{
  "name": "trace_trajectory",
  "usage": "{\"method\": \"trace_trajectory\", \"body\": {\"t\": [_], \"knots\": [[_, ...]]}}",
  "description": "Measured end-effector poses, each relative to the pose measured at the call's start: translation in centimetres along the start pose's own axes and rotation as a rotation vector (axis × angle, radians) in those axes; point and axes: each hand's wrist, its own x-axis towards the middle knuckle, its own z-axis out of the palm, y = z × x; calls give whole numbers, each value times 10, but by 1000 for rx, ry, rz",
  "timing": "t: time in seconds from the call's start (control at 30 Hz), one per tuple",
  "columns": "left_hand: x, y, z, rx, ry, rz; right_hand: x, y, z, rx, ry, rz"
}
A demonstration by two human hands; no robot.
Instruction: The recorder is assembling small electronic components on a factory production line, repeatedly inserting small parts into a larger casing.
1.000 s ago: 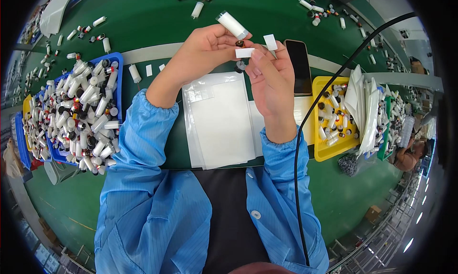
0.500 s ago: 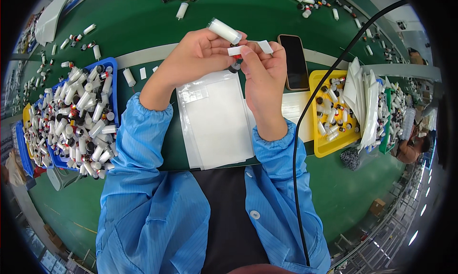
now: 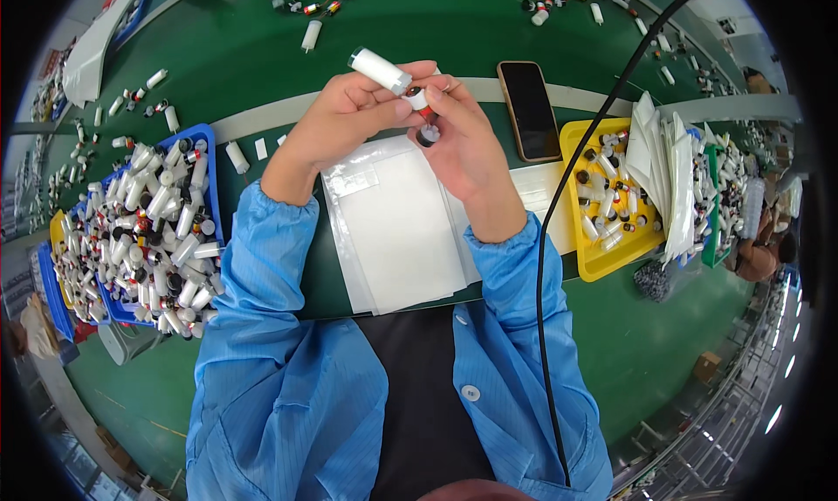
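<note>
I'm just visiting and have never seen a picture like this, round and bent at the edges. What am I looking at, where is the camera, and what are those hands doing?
The camera sits on a person's head and looks down, so you see their own arms in blue sleeves coming up from below. Its wide lens bends straight edges.

The left hand holds a white tube, and the right hand pinches a small part at the tube's end, with a small dark cap just below the fingers.

Under the hands lies a stack of clear plastic bags on a green table. To the left a blue tray is heaped with more tubes; to the right are a yellow tray with small pieces and a dark phone. The black cable hangs close to the camera.
</note>
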Motion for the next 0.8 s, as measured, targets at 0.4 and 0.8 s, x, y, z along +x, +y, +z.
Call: {"method": "trace_trajectory", "body": {"t": [0.4,0.8], "knots": [[-39,99,-163,1245,1024,28,-10,24,3,-446,166,-458],[21,12,-152,1360,721,-201,-4,25,-7,-534,201,-588]]}}
